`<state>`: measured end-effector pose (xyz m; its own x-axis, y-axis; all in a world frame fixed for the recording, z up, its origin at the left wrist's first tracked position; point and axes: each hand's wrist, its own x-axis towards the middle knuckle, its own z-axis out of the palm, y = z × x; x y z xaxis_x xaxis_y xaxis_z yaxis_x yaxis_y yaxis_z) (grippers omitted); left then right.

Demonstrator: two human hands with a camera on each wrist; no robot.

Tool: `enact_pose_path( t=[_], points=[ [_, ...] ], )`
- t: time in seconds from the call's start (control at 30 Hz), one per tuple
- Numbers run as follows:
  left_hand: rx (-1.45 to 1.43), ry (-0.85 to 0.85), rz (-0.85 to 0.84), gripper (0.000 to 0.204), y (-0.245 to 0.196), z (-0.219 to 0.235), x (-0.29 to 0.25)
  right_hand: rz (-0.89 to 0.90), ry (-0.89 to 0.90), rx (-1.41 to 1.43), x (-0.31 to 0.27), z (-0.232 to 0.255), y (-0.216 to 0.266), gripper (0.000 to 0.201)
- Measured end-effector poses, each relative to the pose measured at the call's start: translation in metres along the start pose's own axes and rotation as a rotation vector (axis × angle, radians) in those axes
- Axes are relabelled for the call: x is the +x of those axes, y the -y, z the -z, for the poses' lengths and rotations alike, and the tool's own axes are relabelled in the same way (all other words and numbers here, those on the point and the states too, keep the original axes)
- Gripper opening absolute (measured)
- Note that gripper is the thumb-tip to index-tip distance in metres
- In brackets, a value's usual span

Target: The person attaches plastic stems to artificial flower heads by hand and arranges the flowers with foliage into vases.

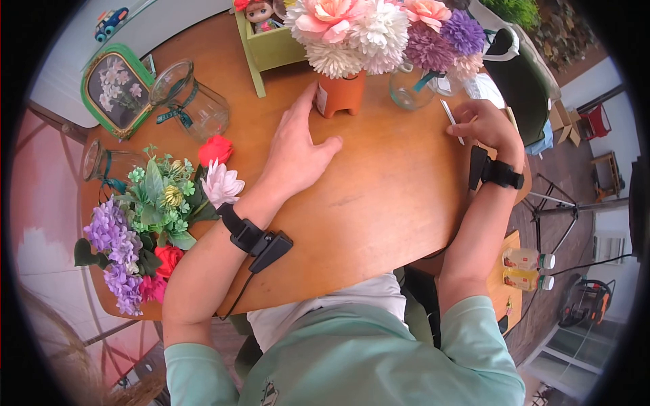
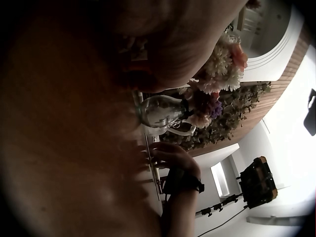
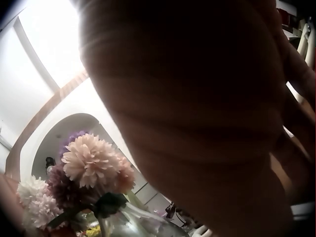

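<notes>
The left hand [image 1: 294, 152] reached across the wooden counter [image 1: 386, 203] with its thumb spread wide from its fingers, and the fingertips lay at the left side of an orange pot [image 1: 351, 91]. Whether they pressed on the pot could not be told. The pot stood upright on short feet near the far edge, and white flowers [image 1: 379, 37] and a pink flower [image 1: 328, 17] crowded above it.

The right hand [image 1: 491, 128] was at the right edge, fingers bent, over a thin white stick [image 1: 444, 109]. The pictures did not settle whether thumb and fingers pinched the stick or only lay across it. Between the pot and that hand stood a clear glass jug [image 1: 409, 96], with purple flowers [image 1: 464, 32] above and beside it.

On the left of the counter, a large glass vase [image 1: 213, 111] with a dark ribbon stood just beside a green-rimmed picture frame [image 1: 116, 91]. A smaller glass vase [image 1: 118, 162] was nearer, partly behind a heap of green leaves [image 1: 159, 196], lilac flowers [image 1: 115, 233] and a red rose [image 1: 217, 150]. A pale pink flower [image 1: 222, 183] lay next to the left forearm. At the back, a doll [image 1: 259, 13] sat in a light green box [image 1: 277, 55]. Two bottles [image 1: 521, 259] lay at the far right, well apart from both hands.
</notes>
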<state>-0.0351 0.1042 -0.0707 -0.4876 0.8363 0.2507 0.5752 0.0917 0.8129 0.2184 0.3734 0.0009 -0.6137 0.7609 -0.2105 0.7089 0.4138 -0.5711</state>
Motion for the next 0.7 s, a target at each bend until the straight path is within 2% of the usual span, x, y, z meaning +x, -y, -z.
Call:
enact_pose_path(
  t=[0.17,0.33,0.5,0.57,0.6,0.63,0.67,0.7],
  points=[
    [-0.002,0.000,-0.012,0.092,0.000,0.000,0.000,-0.075,0.051,-0.054,0.016,0.000,-0.009,0.023],
    [0.004,-0.013,0.001,0.090,-0.002,0.000,-0.001,-0.029,-0.041,0.008,0.023,-0.002,-0.023,0.016],
    [-0.011,-0.018,0.008,0.091,-0.001,0.003,-0.001,-0.026,-0.037,-0.040,0.022,-0.003,-0.017,0.019],
    [-0.017,-0.045,0.056,0.092,-0.002,0.008,0.003,0.022,-0.181,-0.125,0.017,-0.006,-0.004,0.027],
    [-0.064,-0.063,0.138,0.092,-0.007,0.012,0.004,0.032,-0.177,-0.124,0.017,-0.009,0.004,0.027],
    [-0.114,-0.079,0.219,0.093,-0.012,0.016,0.005,0.050,-0.276,-0.114,0.018,-0.013,0.011,0.030],
    [-0.111,-0.084,0.220,0.093,-0.020,0.021,0.006,0.066,-0.375,-0.102,0.016,-0.016,0.019,0.033],
    [-0.197,-0.095,0.230,0.092,-0.030,0.029,0.006,0.067,-0.369,-0.097,0.015,-0.019,0.022,0.033]
  ],
)
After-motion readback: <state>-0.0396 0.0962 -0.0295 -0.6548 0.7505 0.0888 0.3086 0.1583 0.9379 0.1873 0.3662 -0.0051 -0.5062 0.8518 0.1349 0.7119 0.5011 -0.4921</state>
